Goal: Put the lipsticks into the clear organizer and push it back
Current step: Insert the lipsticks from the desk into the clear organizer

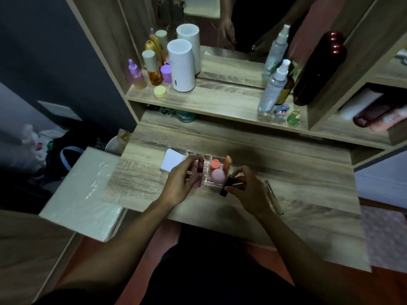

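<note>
Okay, left hand (179, 183) grips pink lipstick (199, 172) over clear organizer (207, 172) mid-surface; right hand (243, 188) grips black lipstick (226, 186) at its near edge (blurry). Keep tubes upright, drop into free slots.

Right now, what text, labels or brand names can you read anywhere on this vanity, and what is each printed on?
None reads clearly.
Green jar under the shelf: pale lettering, too blurred to quote.
Dark red bottle lying in the right cubby: pale print, illegible.
Amber bottle: yellow label, too small to read.
Lipsticks in the hands: no visible text.
</note>
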